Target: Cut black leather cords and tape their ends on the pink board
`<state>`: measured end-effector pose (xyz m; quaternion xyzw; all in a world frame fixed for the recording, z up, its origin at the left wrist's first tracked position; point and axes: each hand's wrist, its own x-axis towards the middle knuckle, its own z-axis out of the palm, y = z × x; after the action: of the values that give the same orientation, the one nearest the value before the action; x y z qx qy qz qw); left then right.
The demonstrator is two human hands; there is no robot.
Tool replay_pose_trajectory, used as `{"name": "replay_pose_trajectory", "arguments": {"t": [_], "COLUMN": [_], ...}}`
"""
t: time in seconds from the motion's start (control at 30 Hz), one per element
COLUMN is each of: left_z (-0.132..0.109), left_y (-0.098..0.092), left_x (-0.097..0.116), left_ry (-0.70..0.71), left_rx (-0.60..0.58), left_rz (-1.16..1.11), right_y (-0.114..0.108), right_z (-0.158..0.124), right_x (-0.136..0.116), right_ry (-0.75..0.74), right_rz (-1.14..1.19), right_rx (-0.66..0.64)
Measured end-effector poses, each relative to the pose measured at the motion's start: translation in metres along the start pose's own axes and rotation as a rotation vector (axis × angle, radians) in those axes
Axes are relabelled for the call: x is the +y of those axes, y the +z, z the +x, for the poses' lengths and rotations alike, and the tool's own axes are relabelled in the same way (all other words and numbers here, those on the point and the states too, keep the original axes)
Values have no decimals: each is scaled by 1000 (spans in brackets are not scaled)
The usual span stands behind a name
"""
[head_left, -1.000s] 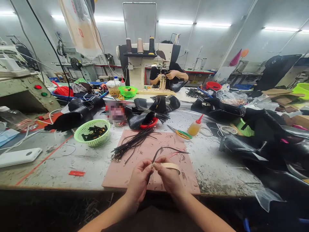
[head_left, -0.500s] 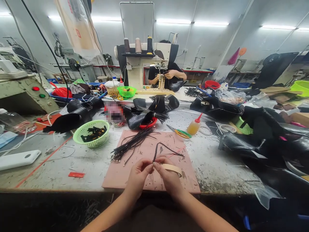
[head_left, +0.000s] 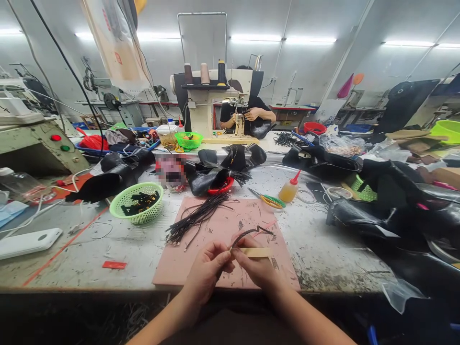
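Over a pink board (head_left: 223, 278) my two hands meet at one end of a dark braided cord (head_left: 246, 233). My left hand (head_left: 210, 263) pinches that end between thumb and fingers. My right hand (head_left: 253, 263) grips the cord close beside it and also carries a roll of beige tape (head_left: 257, 252). The cord's loose part bends away to the right over the board. Just beyond my hands lies a bundle of similar dark cords (head_left: 197, 216), light-tipped at the near end.
Scissors (head_left: 270, 199) and a glue bottle with a red tip (head_left: 289, 188) lie behind the board. A green basket (head_left: 136, 218) of black pieces stands left. Black leather pieces (head_left: 359, 215) pile up at right. Across the table a person works at a sewing machine (head_left: 204, 112).
The cord's raised loop has dropped lower and swung right. My right hand has turned, so the tape roll now shows nearly edge-on. Both hands remain together at the cord's end.
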<state>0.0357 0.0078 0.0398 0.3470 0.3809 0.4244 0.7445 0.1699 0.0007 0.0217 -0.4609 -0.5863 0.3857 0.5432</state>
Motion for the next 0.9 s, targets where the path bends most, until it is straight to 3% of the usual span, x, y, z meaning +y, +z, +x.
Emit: {"name": "replay_pose_trajectory", "arguments": {"t": [0.13,0.37,0.5,0.57,0.77,0.9], "left_z": [-2,-8,-9,-9,-12,-12], "left_y": [-4,-1,-6,-7,-4,-8], "left_x": [-1,2,-2,-3,6,4], "left_ry": [60,-105,-184,-162,78,91], "left_rx": [-46,-248,-402,-387,-185,-213], "left_rz": [128,-105,-156,-125,131,171], "right_y": [-3,-19,-22,-21,-16,-14], "right_z": [0,4,6,5,0,-1], "right_x": [-9,-25,-30,-30,-26,-30], "right_ry": [-102,-282,-425,-433,-320,-327], "right_rz": [-68,-30,-32,-76,-193,-185], "right_rx": [-40,-313,-390,-374,-260,-266]}}
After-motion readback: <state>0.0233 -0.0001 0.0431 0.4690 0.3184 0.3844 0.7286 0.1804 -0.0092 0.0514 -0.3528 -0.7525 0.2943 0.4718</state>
